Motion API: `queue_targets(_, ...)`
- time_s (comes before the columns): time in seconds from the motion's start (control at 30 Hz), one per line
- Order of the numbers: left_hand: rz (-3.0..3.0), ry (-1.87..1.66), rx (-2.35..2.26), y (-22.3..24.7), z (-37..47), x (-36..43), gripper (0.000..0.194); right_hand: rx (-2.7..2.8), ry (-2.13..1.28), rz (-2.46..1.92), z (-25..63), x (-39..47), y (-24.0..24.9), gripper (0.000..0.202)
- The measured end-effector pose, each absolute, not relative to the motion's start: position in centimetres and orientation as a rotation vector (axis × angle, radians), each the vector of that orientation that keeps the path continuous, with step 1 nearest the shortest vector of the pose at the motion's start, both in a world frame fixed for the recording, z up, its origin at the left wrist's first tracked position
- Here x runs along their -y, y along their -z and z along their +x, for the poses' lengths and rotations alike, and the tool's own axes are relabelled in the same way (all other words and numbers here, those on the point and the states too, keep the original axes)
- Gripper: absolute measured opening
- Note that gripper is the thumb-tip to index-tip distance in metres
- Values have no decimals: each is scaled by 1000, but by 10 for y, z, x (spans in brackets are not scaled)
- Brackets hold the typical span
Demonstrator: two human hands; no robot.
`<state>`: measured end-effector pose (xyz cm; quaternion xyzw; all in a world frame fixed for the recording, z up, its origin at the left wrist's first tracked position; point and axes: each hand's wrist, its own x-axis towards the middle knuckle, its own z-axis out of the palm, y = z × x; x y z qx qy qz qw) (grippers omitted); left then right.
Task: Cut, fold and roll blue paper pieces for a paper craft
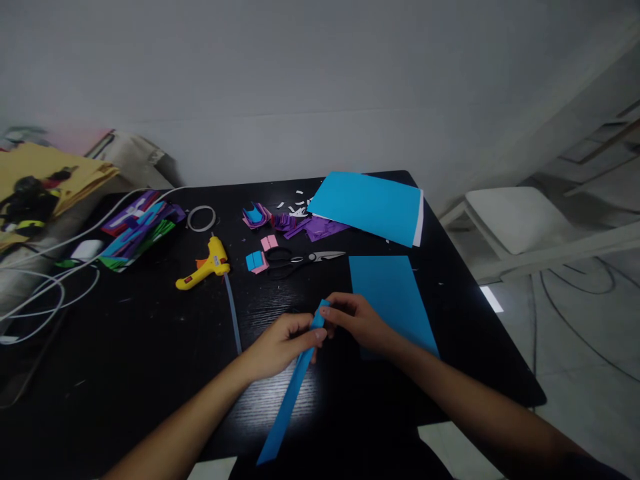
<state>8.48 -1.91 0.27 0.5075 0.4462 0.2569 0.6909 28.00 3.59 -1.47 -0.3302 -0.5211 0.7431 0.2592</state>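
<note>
A long blue paper strip (287, 407) slants from the table's front edge up to my two hands. My left hand (285, 345) is closed on it, thumb on top, a little below its upper end. At that upper end my right hand (357, 319) pinches the strip between thumb and fingers. Under my right forearm lies a blue paper sheet (395, 293). Just beyond my hands rest black-handled scissors (313, 259), blades closed and pointing right. Small folded blue pieces (256, 261) and pink pieces (269, 242) sit beside the scissor handles.
On the black table (150, 367), a yellow glue gun (207, 263) with a glue stick lies left of centre, near a tape ring (201, 219). Blue sheets (370, 203) cover the back right. Purple scraps (325, 228), colored strips (137, 230) and white cables (60, 287) lie about. A white stool (515, 217) stands right.
</note>
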Motion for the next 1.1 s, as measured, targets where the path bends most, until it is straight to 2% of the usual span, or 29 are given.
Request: queue_targets(1.1,1208,-565,-993,-2,84,19,36,1449,-2008,-902,280,-36,15,35)
